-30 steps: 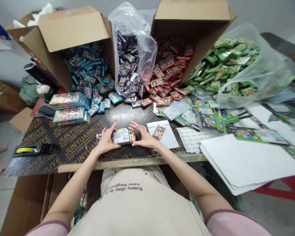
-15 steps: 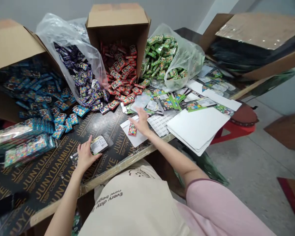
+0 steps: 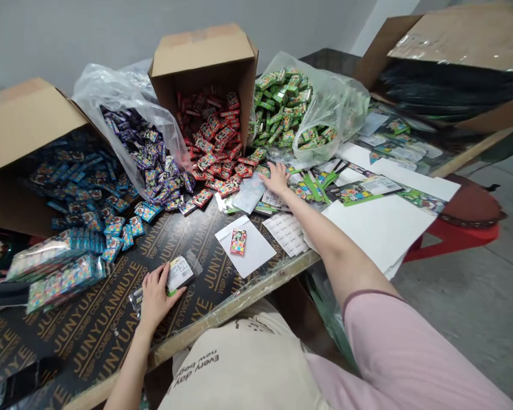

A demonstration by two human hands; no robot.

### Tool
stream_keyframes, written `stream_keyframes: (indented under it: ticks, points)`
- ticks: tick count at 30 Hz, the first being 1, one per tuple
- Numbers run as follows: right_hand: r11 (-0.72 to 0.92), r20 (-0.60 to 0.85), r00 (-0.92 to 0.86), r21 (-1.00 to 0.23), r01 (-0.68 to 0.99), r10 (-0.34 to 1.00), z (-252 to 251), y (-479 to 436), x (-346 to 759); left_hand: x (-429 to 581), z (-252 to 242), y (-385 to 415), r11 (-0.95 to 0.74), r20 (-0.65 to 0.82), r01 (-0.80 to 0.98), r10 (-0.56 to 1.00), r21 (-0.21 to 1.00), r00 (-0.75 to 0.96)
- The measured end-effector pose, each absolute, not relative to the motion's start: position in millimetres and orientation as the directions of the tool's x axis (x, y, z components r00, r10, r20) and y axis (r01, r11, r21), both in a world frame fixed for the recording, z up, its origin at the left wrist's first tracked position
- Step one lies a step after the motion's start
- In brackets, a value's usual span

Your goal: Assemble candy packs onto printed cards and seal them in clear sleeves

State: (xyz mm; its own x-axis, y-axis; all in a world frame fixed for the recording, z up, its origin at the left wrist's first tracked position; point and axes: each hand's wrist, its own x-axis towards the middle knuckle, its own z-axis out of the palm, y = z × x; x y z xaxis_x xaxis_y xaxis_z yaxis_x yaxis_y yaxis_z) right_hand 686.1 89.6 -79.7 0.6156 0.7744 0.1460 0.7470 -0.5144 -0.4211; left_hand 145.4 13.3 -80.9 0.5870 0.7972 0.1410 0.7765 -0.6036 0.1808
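My left hand [image 3: 157, 293] rests on the table with thumb and fingers spread at the near edge of a flat, clear-wrapped package [image 3: 180, 273] bearing a white barcode label. Part of this package is hidden under the hand. Farther right, my right hand [image 3: 277, 181] reaches over the loose packaging, its fingers apart above a clear plastic sleeve [image 3: 248, 193] and beside the small green boxes. Nothing shows in its grasp. Between the hands, a small red box [image 3: 238, 242] with a colourful print lies on a white square sheet [image 3: 252, 259].
Small boxes spill from a blue-filled carton [image 3: 25, 128], a purple-filled bag [image 3: 132, 97], a red-filled carton [image 3: 205, 51] and a green-filled bag [image 3: 346, 97]. A label sheet [image 3: 285, 234], white sheets [image 3: 376, 228] and printed cards lie right. Wrapped blue packs [image 3: 66, 279] lie left.
My right hand has moved from the small red box up and right to the loose packaging, leaving the box on the white sheet. My left hand stays at the wrapped package. The view has shifted.
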Motion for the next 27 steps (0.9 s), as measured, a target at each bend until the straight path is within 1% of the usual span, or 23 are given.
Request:
stream_keyframes:
  ticks: [3,5,11,14,17,19,20,21,22,23,25,26,27]
  points:
    - [-0.494,0.184,0.607,-0.427,0.758,0.773,-70.2,127.0,703.2,146.7,-81.2,13.2,-0.602,0.149,0.776,0.799,0.190,0.583]
    - [-0.485,0.178,0.597,-0.427,0.763,0.782,-65.0,147.9,716.3,147.4,-81.5,13.2,-0.599,0.151,0.778,0.801,0.191,0.580]
    - [-0.429,0.031,0.483,-0.415,0.803,0.875,-65.5,188.9,744.5,149.3,-80.0,13.3,-0.584,0.110,0.789,0.811,0.189,0.574]
    - [-0.432,0.019,0.480,-0.406,0.806,0.877,-67.6,193.5,743.3,148.4,-80.7,13.6,-0.585,0.101,0.789,0.810,0.188,0.577]
    - [-0.475,0.101,0.550,-0.393,0.787,0.829,-60.0,182.2,727.1,144.8,-83.4,14.2,-0.588,0.104,0.784,0.808,0.200,0.579]
    - [-0.509,0.213,0.625,-0.416,0.754,0.751,-48.3,164.6,702.9,143.3,-83.3,15.3,-0.582,0.100,0.780,0.811,0.229,0.576]
    - [-0.507,0.275,0.652,-0.446,0.738,0.707,-41.1,152.7,685.5,144.3,-81.5,15.9,-0.574,0.094,0.779,0.816,0.251,0.571]
    - [-0.462,0.321,0.642,-0.484,0.743,0.697,-33.5,138.5,664.4,147.3,-77.8,16.2,-0.559,0.089,0.780,0.825,0.282,0.559]
    - [-0.370,0.358,0.589,-0.519,0.770,0.724,-26.0,122.4,639.9,152.7,-72.2,16.3,-0.533,0.087,0.781,0.839,0.325,0.536]
    - [-0.238,0.392,0.492,-0.540,0.807,0.777,-18.8,104.7,612.7,160.7,-64.7,16.0,-0.499,0.084,0.777,0.857,0.383,0.508]
    - [0.049,0.428,0.242,-0.565,0.823,0.871,-6.1,66.4,554.6,184.0,-46.2,15.0,-0.394,0.084,0.727,0.902,0.562,0.424]
    - [0.153,0.438,0.149,-0.581,0.799,0.887,-0.9,47.4,526.1,198.1,-36.9,14.6,-0.341,0.074,0.653,0.913,0.676,0.401]
    - [0.223,0.435,0.075,-0.593,0.774,0.898,3.2,29.7,499.7,212.5,-28.5,14.4,-0.280,0.056,0.537,0.917,0.796,0.395]
